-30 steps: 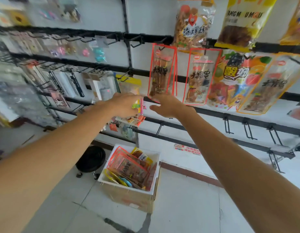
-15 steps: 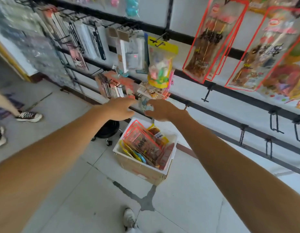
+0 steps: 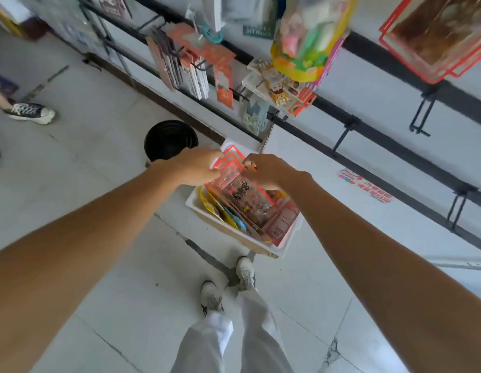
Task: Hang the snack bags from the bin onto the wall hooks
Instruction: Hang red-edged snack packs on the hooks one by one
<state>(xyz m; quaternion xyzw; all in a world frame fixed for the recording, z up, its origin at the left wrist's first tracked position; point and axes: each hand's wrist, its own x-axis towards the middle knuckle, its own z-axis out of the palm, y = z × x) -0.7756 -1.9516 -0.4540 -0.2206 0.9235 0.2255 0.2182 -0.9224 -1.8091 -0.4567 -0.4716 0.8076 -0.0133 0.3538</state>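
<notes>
**Two hands meet at the top of one snack bag in the bin**

Over the far-left corner of the bin [image 3: 193,204], the left hand [image 3: 196,165] bends its fingers down onto the header of the front snack bag [image 3: 244,196]. The tips are hidden behind the film, so whether they truly grip cannot be told. Just right of it, over the bin's far side, the right hand [image 3: 271,170] pinches the same header between the thumb and a curled forefinger. The bag stands upright in the bin, leaning on its fellows, and is not yet lifted clear.

It looks light: thin clear film with a red border and brown skewered pieces inside. The film is probably slick and floppy, and the contents stiffer and perhaps brittle, so squeezing the middle seems unwise. The flat sealed header is the likely place to hold, one hand at each corner, which would also leave its centre free for a hook.

Counted from the bin's left wall to its right:
- at least two yellow packs [image 3: 210,208], with a blue edge among them
- at least three red-bordered tops nested together
- pink-backed packs [image 3: 285,219] against the right wall

Overlap hides the exact total.

There is one bin. Above and right of it, three bare wall hooks [image 3: 344,133] show on the black rails [image 3: 395,149]. Higher and further right, at least two hung bags [image 3: 435,36] overlap.
</notes>
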